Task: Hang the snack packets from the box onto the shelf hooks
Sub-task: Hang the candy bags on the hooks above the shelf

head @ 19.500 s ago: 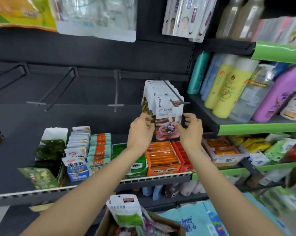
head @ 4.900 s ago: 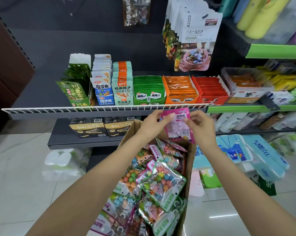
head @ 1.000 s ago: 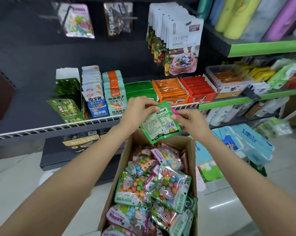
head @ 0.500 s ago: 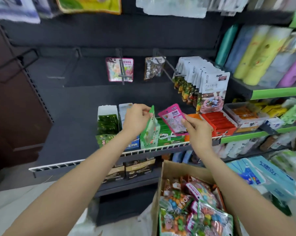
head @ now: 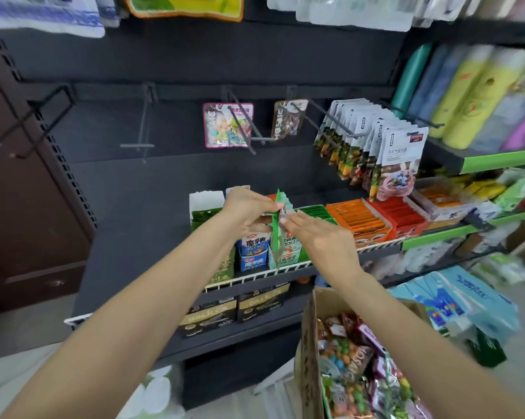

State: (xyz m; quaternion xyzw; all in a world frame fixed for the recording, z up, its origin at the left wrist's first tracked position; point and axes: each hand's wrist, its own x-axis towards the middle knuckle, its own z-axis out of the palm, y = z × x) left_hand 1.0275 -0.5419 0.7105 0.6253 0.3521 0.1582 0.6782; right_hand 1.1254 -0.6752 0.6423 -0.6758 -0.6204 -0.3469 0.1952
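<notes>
Before a dark shop shelf with wire hooks (head: 249, 128), I pinch a green snack packet (head: 278, 219) edge-on between my left hand (head: 249, 208) and right hand (head: 321, 237), above the box (head: 311, 343); missing its hole could drop it.

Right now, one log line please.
left hand: pinching green snack packet | right hand: touching it | pink-edged candy packet: hooked | cardboard box: stocked

green packet (head: 277, 225) edge-on, upright, mid-air | box (head: 311, 352) open, packets inside | pink packet (head: 227, 124) on hook (head: 243, 128)
</notes>
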